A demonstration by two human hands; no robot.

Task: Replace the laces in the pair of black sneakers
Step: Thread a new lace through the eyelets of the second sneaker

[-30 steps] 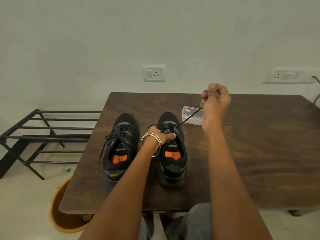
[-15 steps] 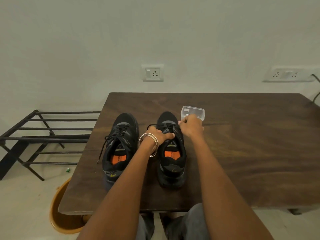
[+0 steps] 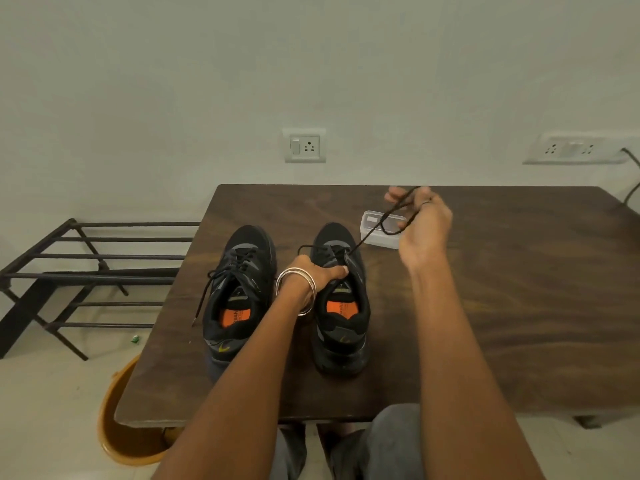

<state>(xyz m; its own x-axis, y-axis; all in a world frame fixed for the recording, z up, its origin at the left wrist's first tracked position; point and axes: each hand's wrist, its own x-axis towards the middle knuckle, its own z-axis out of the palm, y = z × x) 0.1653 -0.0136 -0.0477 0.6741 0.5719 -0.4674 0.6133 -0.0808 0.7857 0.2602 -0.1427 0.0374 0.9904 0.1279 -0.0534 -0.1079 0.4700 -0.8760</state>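
My left hand (image 3: 320, 275) grips the right sneaker (image 3: 341, 299) on the table (image 3: 485, 306); my right hand (image 3: 420, 223) pinches its lace (image 3: 388, 223). Best to pull straight up, steady, pinning the tongue so the shoe doesn't lift.

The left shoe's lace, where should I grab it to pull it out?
Probably pinch the loose end that hangs off the left shoe toward the table's left edge. Come from the left side with thumb and finger: that end lies free and straight, clear of the eyelets, while the right side is blocked by the left hand holding the right shoe.
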